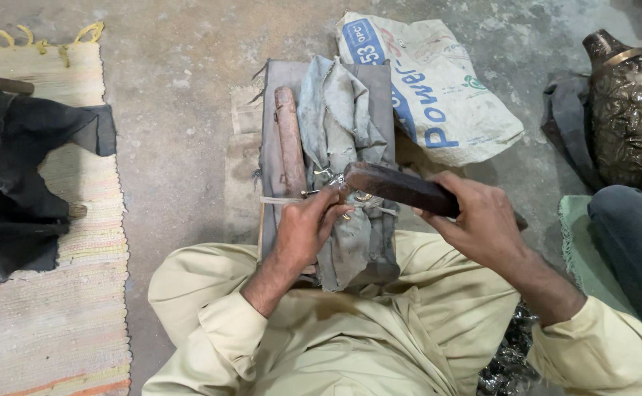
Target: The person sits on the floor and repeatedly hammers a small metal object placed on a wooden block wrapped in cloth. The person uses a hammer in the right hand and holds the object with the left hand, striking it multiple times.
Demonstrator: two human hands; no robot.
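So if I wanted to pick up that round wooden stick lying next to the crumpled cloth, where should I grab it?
Probably the far, upper end of the wooden stick, reaching in from the left. That end lies bare on the grey pad; the crumpled cloth crowds its right side, and the left hand covers its near end.

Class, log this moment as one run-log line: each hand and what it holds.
left hand: pinching small metal piece on grey cloth-covered block | right hand: gripping dark wooden mallet, head over piece | posture: seated on floor
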